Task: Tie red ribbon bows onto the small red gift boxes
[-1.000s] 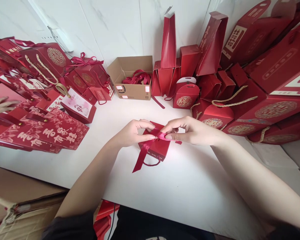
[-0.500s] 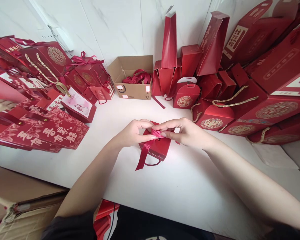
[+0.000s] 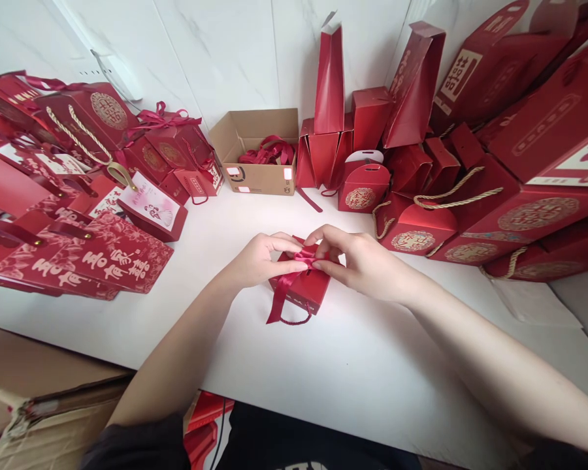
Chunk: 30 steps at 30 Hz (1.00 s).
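A small red gift box [image 3: 313, 287] rests on the white table in front of me, a dark red cord handle [image 3: 296, 321] looping from its near side. Across its top runs a crimson ribbon [image 3: 283, 295], one loose end hanging over the near left edge. My left hand [image 3: 267, 261] pinches the ribbon between thumb and fingers from the left. From the right, my right hand [image 3: 357, 261] grips the ribbon at the middle of the box top, its thumb close to the left thumb. The fingers partly hide the knot or loop there.
A cardboard box [image 3: 262, 179] with ribbons inside stands at the back. Red gift bags [image 3: 122, 254] crowd the left side, and red boxes with rope handles [image 3: 416, 225] are stacked along the right. A large brown carton [image 3: 53, 385] sits below the table's left front edge.
The fingers of my right hand have lifted and bent, showing more of the ribbon at the centre. The box and the hanging ribbon end have shifted slightly.
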Available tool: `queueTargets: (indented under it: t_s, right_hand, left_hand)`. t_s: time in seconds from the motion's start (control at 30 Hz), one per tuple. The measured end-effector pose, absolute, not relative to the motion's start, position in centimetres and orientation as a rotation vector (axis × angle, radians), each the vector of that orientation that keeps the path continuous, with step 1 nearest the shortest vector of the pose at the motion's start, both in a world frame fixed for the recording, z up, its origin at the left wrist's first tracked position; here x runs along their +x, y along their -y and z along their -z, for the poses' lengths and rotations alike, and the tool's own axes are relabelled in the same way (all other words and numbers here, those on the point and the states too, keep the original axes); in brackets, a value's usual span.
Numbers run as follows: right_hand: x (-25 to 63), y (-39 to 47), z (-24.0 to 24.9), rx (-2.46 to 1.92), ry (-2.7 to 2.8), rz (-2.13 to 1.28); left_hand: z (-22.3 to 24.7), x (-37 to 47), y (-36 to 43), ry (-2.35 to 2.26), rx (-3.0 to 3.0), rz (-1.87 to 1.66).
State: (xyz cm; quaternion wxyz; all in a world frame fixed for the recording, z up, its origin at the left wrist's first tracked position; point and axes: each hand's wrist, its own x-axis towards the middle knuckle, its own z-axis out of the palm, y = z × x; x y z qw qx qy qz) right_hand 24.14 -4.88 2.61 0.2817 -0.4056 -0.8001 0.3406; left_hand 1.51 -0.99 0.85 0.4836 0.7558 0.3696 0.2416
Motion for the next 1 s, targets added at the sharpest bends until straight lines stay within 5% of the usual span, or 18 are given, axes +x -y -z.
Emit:
queueTargets:
  t_s: [0.33, 1.0]
  right_hand:
    - [27.8, 3.9, -4.7, -1.381, 2.340, -1.079]
    - [26.5, 3.7, -3.5, -1.182, 2.228, -1.381]
  left_hand:
    - [-1.8, 0.9, 0.7, -0.908, 1.801, -0.521]
    - [-1.7, 0.9, 0.6, -0.895, 1.991, -0.555]
